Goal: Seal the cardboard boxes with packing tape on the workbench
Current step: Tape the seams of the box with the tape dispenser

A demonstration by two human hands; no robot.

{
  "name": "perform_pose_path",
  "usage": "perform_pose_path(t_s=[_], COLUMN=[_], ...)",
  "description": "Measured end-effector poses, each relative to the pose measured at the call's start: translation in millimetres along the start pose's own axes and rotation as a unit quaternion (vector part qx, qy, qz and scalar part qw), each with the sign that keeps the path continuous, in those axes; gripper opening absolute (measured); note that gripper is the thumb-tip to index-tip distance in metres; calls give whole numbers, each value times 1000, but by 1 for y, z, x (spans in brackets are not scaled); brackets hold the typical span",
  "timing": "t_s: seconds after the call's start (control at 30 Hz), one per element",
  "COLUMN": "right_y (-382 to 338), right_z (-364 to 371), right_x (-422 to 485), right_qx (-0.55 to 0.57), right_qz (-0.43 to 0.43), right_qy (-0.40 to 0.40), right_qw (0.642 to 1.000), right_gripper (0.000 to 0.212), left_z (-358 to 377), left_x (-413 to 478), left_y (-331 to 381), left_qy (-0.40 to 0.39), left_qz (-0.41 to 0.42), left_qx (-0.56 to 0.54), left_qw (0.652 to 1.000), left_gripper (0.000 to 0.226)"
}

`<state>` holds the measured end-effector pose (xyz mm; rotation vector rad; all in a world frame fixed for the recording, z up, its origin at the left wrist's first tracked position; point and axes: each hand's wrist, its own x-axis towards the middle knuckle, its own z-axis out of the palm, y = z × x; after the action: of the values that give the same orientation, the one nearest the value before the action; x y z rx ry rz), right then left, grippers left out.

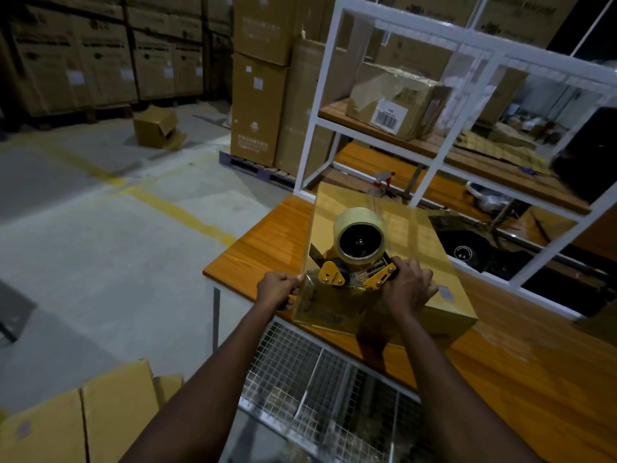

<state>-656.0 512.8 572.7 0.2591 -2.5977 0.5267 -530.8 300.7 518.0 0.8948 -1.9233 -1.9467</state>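
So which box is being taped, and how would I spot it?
Find the orange workbench with the white shelf frame on it. The box stands at the bench's near left corner, in front of that frame. Unlike the crumpled box on the shelf, it carries a yellow tape dispenser held by the right hand.

You're in a dim warehouse, concrete floor w/ yellow lines at 9. Stacked cartons line the wall at 10–11, more on a purple pallet at 12. White steel rack w/ wood shelves at 1–3, wood workbench centre to 4, wire-mesh bin at 6.
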Motion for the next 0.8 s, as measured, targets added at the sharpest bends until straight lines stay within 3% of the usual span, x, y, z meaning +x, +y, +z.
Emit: perform_pose_path(t_s=[0.17,0.3,0.53,0.67,0.8], right_y=[-1,-1,0,-3,-2], right_z=[-1,-1,-5,-6,-7], right_x=[1,1,-1,-1,-2], right_qx=[-1,4,-14,-18,-17], right_qz=[-7,-10,-13,-13,-15], right_qy=[-7,-13,-21,-13,-9], right_qw=[1000,1000,1000,1000,1000], right_gripper=[24,26,34,21,19], left_z=[-2,-10,7,12,7], left_x=[1,1,-23,-31,-31], left_y=[-1,-15,-20,-34,-42], left_qy=[-3,-9,107,70,70], left_qz=[27,24,197,242,234], left_qx=[103,193,90,162,264], left_qw=[994,981,970,954,933], left_gripper=[36,22,50,58,63])
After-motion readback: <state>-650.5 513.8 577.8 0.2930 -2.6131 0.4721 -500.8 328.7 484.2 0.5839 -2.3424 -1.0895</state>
